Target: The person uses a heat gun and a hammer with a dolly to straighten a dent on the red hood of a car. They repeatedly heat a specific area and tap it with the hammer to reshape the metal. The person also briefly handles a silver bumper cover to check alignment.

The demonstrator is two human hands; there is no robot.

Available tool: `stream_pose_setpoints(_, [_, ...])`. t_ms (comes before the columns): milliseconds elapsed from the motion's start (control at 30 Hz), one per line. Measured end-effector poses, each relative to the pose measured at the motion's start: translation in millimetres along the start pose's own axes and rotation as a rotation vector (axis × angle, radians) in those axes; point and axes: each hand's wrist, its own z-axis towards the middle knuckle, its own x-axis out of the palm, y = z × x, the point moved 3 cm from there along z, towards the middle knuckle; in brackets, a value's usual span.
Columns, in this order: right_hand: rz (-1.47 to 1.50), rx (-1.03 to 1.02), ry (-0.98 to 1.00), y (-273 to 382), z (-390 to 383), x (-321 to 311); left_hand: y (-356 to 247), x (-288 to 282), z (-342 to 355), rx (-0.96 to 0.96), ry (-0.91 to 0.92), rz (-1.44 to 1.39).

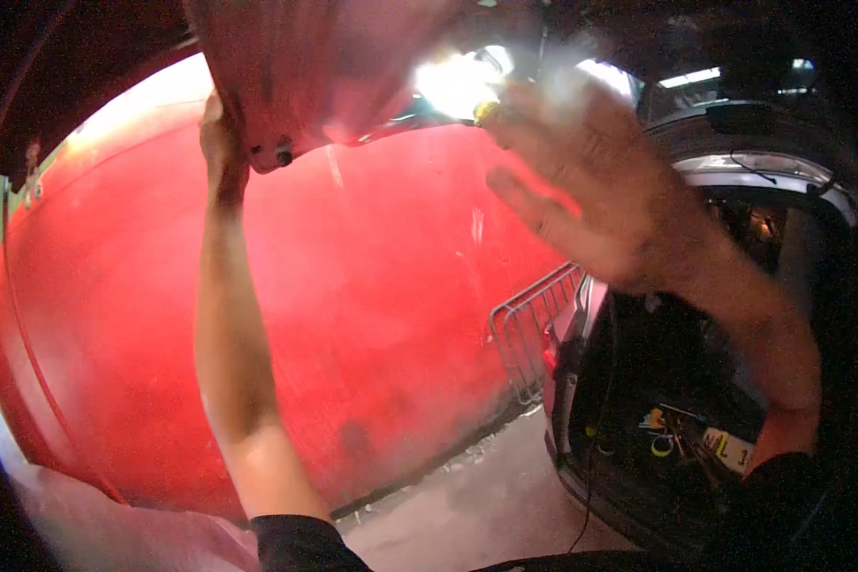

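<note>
A large dark reddish panel (296, 86) hangs overhead, with small dark fittings at its lower corner. Its left edge is in the grip of my left hand (221, 153), whose fingers partly go out of sight behind it. My right hand (601, 181), smeared by motion, is raised at the right with its thumb apart from the other fingers. Beside its fingertips shows a small yellow thing (486, 112), whose kind I cannot make out. A bright glowing light (458, 84) washes out the detail around these fingers.
At the right, a vehicle's open rear (582, 381) holds loose tools (677, 429) and a plate (729, 450). A metal rack (524, 329) leans near the red wall (353, 286). One thin cable (596, 467) dangles down to the concrete floor (467, 505).
</note>
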Motion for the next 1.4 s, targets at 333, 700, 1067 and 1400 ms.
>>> stream_pose_setpoints(333, [0.668, 0.556, -0.17, 14, -214, 54, -70, 35, -10, -0.011, -0.189, 0.058])
stream_pose_setpoints(700, [1.264, 0.779, -0.409, 75, -319, 130, -56, 26, 13, -0.11, -0.177, 0.194])
stream_pose_setpoints(1067, [1.502, 0.942, -0.671, 189, -279, 162, -55, 23, 38, -0.062, -0.05, 0.267])
stream_pose_setpoints(1400, [2.611, 0.698, -0.798, 234, -248, 184, -71, 46, 22, -0.094, 0.188, 0.566])
